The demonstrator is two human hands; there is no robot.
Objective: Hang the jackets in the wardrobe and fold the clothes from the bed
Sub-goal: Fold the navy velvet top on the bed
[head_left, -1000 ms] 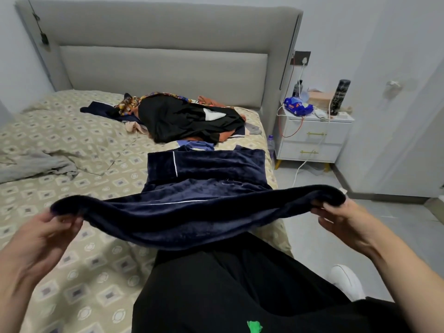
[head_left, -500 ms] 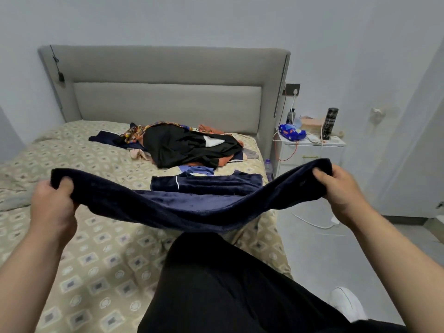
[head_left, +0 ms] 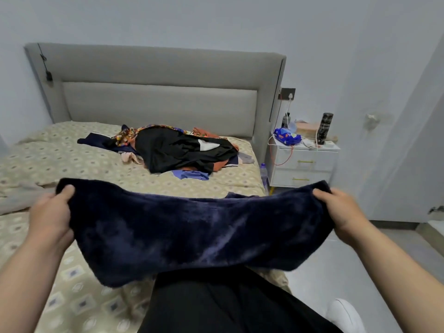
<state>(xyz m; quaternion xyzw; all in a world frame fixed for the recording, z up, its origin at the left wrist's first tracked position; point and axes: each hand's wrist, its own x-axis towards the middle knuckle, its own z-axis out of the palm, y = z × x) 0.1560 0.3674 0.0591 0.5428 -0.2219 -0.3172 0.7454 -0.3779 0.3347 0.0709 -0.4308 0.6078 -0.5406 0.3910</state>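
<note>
Both grips are clamped on the navy fleece garment (head_left: 192,231), left hand (head_left: 51,213) and right hand (head_left: 342,212) each at 1 end, fingers hidden behind cloth. It sags above the near edge of the bed (head_left: 60,159), possibly doubled over; the clothes pile (head_left: 182,150) beyond is a jumble.

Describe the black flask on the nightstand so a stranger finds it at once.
From the grey headboard go right to the white nightstand. The flask stands upright near the right end of its top. It is the tall black cylinder, higher than the blue packet and pale box beside it.
</note>
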